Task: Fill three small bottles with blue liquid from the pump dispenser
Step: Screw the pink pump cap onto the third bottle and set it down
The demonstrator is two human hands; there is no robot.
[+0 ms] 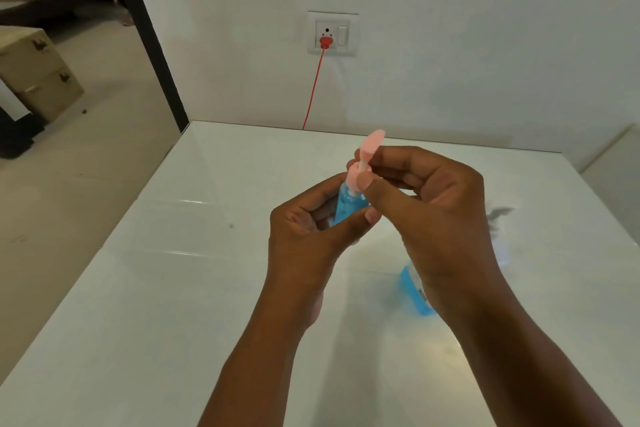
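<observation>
Small bottle (349, 204) held above table (173, 288) centre, left hand (308, 229) below, right hand (426, 198) at cap. Dispenser (414, 291) on table, right, behind right wrist. Socket (332, 34) on wall behind.

small bottle (348, 206) mostly hidden inside left hand (304, 236), only a blue strip and the pink cap (363, 163) show; bottom not visible. right hand (426, 204) fingers cover one side of the cap, can't tell if it's seated or loose. larger blue container (410, 291) behind the right wrist, most of it blocked, top blurred, label unreadable. blurred grey shape (500, 213) further right, can't identify. both forearms cut off at the bottom edge. red cable (313, 90) drops behind the table (173, 288) back edge, rest hidden. drawer unit (38, 73) cut by the left edge.
</observation>
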